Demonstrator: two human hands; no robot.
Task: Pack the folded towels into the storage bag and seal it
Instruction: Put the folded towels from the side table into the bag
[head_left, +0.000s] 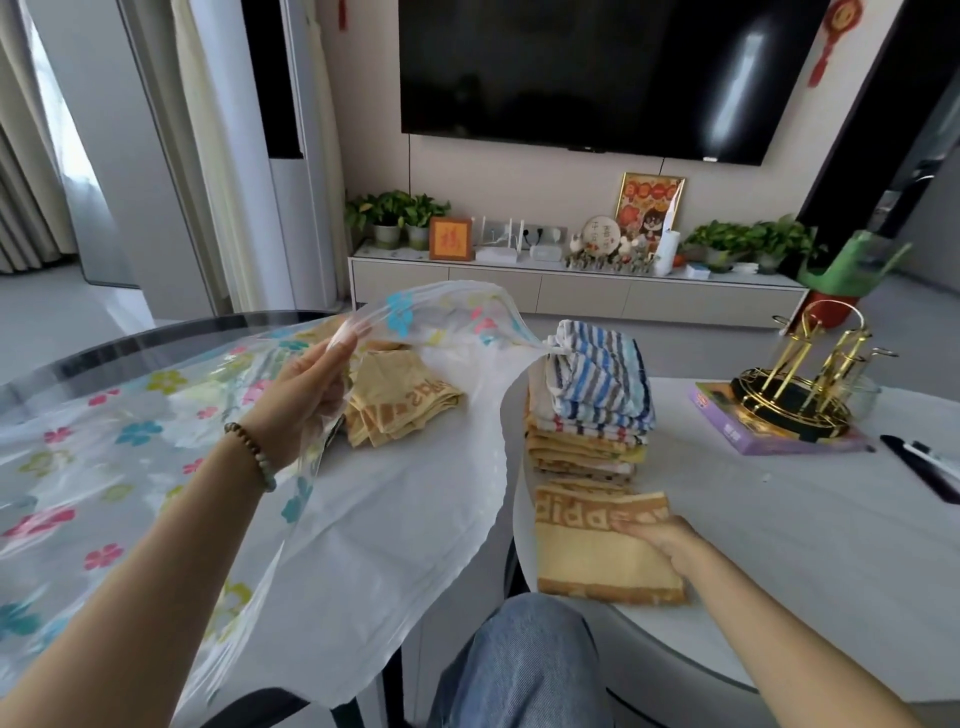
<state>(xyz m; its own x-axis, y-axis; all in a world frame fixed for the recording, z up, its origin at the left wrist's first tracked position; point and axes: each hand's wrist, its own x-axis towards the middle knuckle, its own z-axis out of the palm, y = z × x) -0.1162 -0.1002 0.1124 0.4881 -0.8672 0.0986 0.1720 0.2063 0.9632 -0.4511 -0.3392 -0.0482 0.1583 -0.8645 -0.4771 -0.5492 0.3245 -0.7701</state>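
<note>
Clear flowery bag (156, 467) pinched open by left hand (306, 384), one towel (400, 400) inside. Right hand (657, 538) flat, fingers together, on towel (597, 551) just before stack (592, 410). Next: slide in.

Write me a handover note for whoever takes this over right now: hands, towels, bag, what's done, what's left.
Left hand: fingers pinching the upper film of the storage bag, holding its mouth open.
Right hand: resting on a folded yellow towel at the table edge, not lifted.
Done: one yellow towel in the bag.
Left: towel stack beside the bag mouth is unpacked; bag unsealed.
</note>
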